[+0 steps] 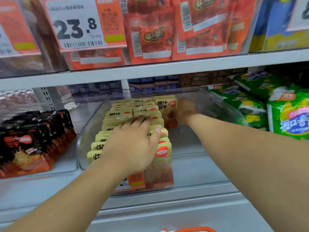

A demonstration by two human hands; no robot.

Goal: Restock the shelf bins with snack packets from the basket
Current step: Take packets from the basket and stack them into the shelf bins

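A clear plastic bin stands on the middle shelf. Rows of upright beige snack packets fill its left half. My left hand lies flat on top of the front rows, fingers straight and pressing on the packet tops. My right hand reaches to the back of the bin and grips one upright beige packet at its right edge. The right half of the bin is bare. An orange basket rim peeks in at the bottom edge.
Black and red packets fill the clear bin to the left. Green bags crowd the right side. The shelf above holds red packets behind a price tag reading 23.8. A grey shelf lip runs along the front.
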